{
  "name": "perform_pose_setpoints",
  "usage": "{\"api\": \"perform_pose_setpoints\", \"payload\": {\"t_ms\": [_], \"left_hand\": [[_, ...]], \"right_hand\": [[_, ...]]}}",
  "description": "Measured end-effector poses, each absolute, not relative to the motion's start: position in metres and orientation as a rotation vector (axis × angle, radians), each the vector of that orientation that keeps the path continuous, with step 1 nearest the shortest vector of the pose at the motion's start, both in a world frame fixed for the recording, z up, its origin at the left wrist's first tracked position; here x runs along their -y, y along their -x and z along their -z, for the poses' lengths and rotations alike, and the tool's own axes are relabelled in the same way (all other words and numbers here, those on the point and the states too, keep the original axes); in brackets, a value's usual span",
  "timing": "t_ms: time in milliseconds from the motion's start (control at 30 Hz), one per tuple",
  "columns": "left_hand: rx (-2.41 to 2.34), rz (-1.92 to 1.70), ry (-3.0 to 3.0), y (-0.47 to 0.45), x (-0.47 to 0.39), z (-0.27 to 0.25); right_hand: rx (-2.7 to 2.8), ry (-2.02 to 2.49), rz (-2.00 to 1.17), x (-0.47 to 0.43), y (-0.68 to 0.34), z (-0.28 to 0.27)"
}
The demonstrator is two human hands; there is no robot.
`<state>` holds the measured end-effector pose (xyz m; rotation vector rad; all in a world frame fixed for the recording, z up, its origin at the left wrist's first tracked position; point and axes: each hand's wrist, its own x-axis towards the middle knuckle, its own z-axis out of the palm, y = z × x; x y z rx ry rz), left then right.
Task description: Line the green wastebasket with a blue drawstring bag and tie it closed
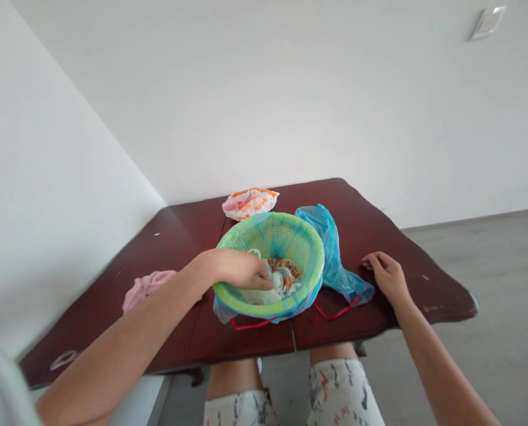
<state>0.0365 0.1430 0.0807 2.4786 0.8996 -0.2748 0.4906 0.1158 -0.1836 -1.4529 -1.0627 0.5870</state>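
Observation:
A light green plastic basket [316, 260] stands at the middle of the table, with thin blue plastic film around its outside and inner wall. Crumpled white plastic bags with orange print [285, 278] lie in its bottom. My left hand [243, 270] reaches over the basket's left rim. Its fingers are apart and touch the white plastic; I see no clear grip. My right hand [385, 273] rests on the table to the right, fingers loosely bent and holding nothing. Between it and the basket lies a blue plastic bag [332, 254] with a red drawstring [339, 313].
Behind the basket sits a crumpled white and orange plastic bag [250, 203]. A pink cloth [146, 287] lies left, partly behind my left forearm. The dark red table [356, 204] meets white walls at the back and left. My legs are below its front edge.

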Motion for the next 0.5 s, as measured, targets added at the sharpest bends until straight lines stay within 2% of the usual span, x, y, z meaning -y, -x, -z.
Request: {"api": "perform_pose_setpoints", "payload": {"t_ms": [67, 100, 200, 267, 333, 433, 500], "left_hand": [[-0.832, 0.27, -2.432, -0.034, -0.154, -0.097], [-0.835, 0.155, -2.456, -0.031, -0.158, -0.106], [-0.93, -0.368, -2.518, -0.007, -0.159, -0.128], [-1.038, -0.766, -2.474, 0.016, -0.143, -0.124], [-1.157, -1.159, -2.377, 0.036, -0.113, -0.1], [-1.289, -1.686, -2.163, 0.053, -0.054, -0.029], [-1.376, -1.797, -1.809, 0.057, -0.019, 0.028]], "right_hand": [[1.078, 1.458, -0.581, -0.114, -0.49, 0.182], [1.087, 1.461, -0.578, -0.113, -0.489, 0.181], [1.106, 1.468, -0.57, -0.113, -0.488, 0.179], [1.108, 1.466, -0.564, -0.114, -0.487, 0.178], [1.098, 1.456, -0.562, -0.114, -0.486, 0.177], [1.105, 1.45, -0.482, -0.104, -0.48, 0.169], [1.197, 1.461, -0.336, -0.09, -0.467, 0.153]]}}
